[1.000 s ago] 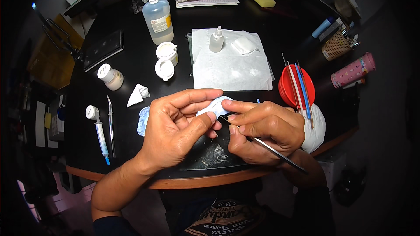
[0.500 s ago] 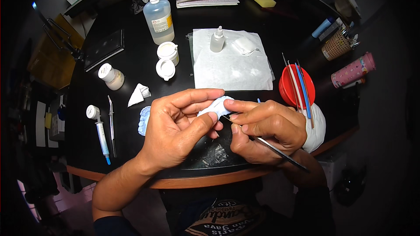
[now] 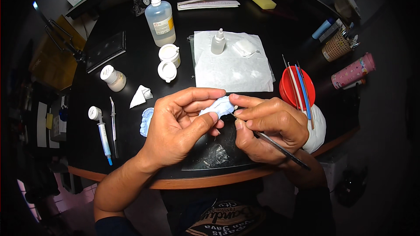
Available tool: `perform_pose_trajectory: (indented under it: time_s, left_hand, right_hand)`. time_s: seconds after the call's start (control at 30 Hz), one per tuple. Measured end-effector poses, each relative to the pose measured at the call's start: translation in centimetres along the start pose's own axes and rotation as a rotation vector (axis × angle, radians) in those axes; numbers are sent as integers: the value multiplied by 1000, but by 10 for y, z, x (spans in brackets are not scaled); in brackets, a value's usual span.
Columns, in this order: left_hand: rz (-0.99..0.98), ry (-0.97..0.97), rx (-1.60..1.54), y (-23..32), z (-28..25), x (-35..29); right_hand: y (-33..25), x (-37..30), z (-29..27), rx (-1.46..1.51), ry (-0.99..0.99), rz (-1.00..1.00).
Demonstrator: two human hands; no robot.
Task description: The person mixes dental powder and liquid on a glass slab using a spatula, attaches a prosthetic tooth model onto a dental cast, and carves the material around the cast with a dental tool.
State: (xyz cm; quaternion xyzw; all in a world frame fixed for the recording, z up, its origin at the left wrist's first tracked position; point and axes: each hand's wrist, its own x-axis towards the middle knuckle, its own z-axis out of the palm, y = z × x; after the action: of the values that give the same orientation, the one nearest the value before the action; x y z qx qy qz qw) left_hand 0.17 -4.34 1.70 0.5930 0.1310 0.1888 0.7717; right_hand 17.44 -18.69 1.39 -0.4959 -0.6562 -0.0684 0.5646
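My left hand point(image 3: 177, 124) pinches a light-blue dental cast point(image 3: 220, 106) between thumb and fingers, above the near part of the desk. Much of the cast is covered by my fingers. In my right hand point(image 3: 278, 126) is a slim dental hand tool point(image 3: 286, 152) with a dark handle. Its thin tip points at the cast's right end; whether it touches I cannot tell. A small pale bit point(image 3: 236, 107) shows by my right fingertips. A second blue dental cast point(image 3: 146, 123) lies on the desk, partly hidden behind my left hand.
Behind my hands lies a white paper sheet point(image 3: 232, 76) with a dropper bottle point(image 3: 218, 42). Left are a large bottle point(image 3: 160, 19), an open white jar point(image 3: 169, 53), a syringe point(image 3: 104, 140) and tweezers point(image 3: 113, 124). At right stands a red bowl point(image 3: 286, 85) with tools across it.
My right hand has drawn back slightly to the right, its index finger off the cast, and the pale bit now shows. My left hand keeps its grip. The whole view has shifted a little.
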Motion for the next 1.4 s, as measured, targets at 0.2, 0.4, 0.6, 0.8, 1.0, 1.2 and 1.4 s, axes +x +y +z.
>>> perform_pose_trajectory:
  time_s: [0.2,0.4,0.6,0.8,1.0,1.2,1.4]
  left_hand:
    - [-6,3,-122,-2,-2,1]
    - [625,101,962,-10,-4,8]
    - [-4,31,237,-1,-8,6]
    - [-134,-5,22,-2,-12,10]
    - [-89,-24,-37,0,-13,7]
    - [-98,-64,-111,0,-16,8]
    - [-71,-46,-16,5,-8,6]
  right_hand:
    - [-1,1,0,12,23,-9]
    - [2,6,-5,28,60,-65]
    - [0,7,-7,33,77,-64]
    - [-2,7,-7,35,78,-44]
    - [-2,8,-5,34,58,-39]
    - [1,5,-1,5,25,-10]
    - [-5,4,0,-10,-31,26]
